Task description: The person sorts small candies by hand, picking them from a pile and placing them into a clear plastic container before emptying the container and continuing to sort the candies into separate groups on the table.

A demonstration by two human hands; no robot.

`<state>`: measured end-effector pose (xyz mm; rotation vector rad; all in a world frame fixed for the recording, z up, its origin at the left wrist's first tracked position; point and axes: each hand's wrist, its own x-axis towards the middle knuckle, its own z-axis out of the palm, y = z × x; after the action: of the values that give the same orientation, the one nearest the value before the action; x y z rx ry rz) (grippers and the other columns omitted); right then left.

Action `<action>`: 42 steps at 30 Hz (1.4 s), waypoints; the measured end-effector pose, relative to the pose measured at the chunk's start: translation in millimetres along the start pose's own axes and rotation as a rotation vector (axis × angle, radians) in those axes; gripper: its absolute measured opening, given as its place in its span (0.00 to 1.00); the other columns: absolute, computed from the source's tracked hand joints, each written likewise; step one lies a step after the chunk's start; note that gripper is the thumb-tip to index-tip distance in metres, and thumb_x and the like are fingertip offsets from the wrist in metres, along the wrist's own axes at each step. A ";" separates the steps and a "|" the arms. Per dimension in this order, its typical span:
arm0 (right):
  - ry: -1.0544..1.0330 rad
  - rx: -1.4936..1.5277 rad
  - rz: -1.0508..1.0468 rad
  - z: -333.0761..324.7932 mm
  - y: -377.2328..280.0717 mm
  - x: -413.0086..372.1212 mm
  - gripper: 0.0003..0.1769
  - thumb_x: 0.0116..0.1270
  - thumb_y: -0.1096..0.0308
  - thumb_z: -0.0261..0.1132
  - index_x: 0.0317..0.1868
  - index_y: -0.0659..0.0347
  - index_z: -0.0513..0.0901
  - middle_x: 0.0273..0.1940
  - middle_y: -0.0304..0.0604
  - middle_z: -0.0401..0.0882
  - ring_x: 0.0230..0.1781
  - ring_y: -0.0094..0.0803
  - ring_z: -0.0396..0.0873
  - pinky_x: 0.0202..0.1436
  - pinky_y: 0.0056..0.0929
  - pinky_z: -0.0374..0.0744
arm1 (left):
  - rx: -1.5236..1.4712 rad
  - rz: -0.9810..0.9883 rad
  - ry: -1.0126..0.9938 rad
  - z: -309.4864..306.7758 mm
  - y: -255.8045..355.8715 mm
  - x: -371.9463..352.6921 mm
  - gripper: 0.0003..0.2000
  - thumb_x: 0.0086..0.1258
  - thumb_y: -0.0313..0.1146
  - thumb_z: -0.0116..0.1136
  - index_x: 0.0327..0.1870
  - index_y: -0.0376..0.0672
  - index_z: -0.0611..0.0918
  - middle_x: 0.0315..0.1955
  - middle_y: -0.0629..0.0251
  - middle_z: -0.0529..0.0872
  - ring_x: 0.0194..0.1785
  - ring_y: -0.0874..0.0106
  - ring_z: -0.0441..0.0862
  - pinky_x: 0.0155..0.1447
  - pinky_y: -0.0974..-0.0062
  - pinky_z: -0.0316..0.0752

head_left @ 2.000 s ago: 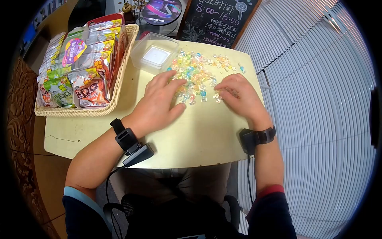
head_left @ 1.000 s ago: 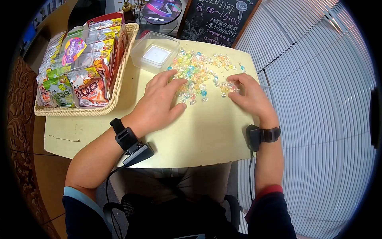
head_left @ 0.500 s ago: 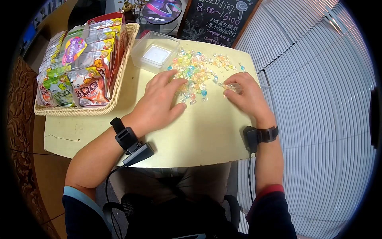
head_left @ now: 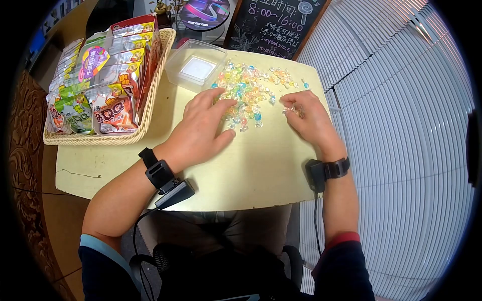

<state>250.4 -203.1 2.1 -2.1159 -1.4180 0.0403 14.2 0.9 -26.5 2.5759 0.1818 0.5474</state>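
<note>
Many small wrapped candies (head_left: 248, 90) in clear, yellow, orange and blue lie spread over the pale yellow table (head_left: 251, 170). My left hand (head_left: 201, 123) rests at the left edge of the pile, fingers apart, fingertips touching the nearest candies, nothing gripped. On the right side of the table, my right hand (head_left: 311, 118) curls its fingers and thumb round a few wrapped candies (head_left: 296, 109). A clear plastic box (head_left: 196, 65) with a white square in its bottom stands behind my left hand. A smaller group of candies (head_left: 282, 77) lies beyond my right hand.
A wicker basket (head_left: 163, 62) full of snack packets stands on the table's left. Behind the table are a chalkboard (head_left: 273, 27) and a round stand (head_left: 205, 12). White blinds (head_left: 396, 150) run along the right. Cables hang from both wrist straps.
My right hand's fingers have shifted slightly, with the candies at its fingertips now drawn a little closer to the hand. My left hand has stayed in place.
</note>
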 end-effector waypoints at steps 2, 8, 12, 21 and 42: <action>-0.009 0.020 -0.004 0.9 -1.8 0.4 0.16 0.67 0.73 0.70 0.55 0.64 0.90 0.51 0.52 0.90 0.60 0.49 0.83 0.68 0.45 0.80 | 0.002 0.001 -0.004 -0.3 0.1 0.0 0.30 0.72 0.37 0.69 0.74 0.40 0.78 0.78 0.41 0.69 0.83 0.42 0.64 0.85 0.49 0.61; 0.034 -0.070 -0.101 1.1 2.5 -0.5 0.14 0.68 0.73 0.70 0.53 0.64 0.90 0.49 0.50 0.90 0.57 0.48 0.84 0.68 0.44 0.80 | -0.001 -0.003 -0.008 -0.3 -0.2 -0.1 0.30 0.71 0.37 0.70 0.74 0.40 0.78 0.78 0.41 0.69 0.83 0.42 0.64 0.85 0.49 0.61; 0.040 -0.018 -0.048 1.0 0.6 3.4 0.11 0.70 0.72 0.71 0.51 0.63 0.91 0.49 0.49 0.90 0.57 0.48 0.85 0.69 0.43 0.79 | 0.010 0.010 -0.004 -0.3 0.1 0.0 0.30 0.71 0.37 0.70 0.74 0.41 0.78 0.78 0.42 0.69 0.83 0.42 0.64 0.85 0.50 0.61; 0.342 0.731 0.124 -0.1 6.7 6.7 0.13 0.77 0.73 0.73 0.58 0.67 0.87 0.47 0.38 0.88 0.48 0.21 0.84 0.52 0.21 0.84 | -0.001 0.006 -0.012 -0.9 -0.2 -0.2 0.30 0.71 0.37 0.69 0.75 0.40 0.77 0.78 0.41 0.69 0.82 0.42 0.64 0.85 0.50 0.61; 0.070 0.661 0.208 17.4 -0.2 3.6 0.07 0.77 0.74 0.68 0.51 0.68 0.85 0.41 0.36 0.87 0.41 0.18 0.83 0.47 0.20 0.82 | 0.010 0.012 -0.009 -0.2 0.1 0.3 0.30 0.71 0.36 0.69 0.75 0.41 0.78 0.77 0.41 0.69 0.82 0.42 0.65 0.85 0.50 0.62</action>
<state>246.0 -192.1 -11.2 -1.6733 -0.9574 0.4484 14.4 1.0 -26.1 2.5903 0.1667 0.5398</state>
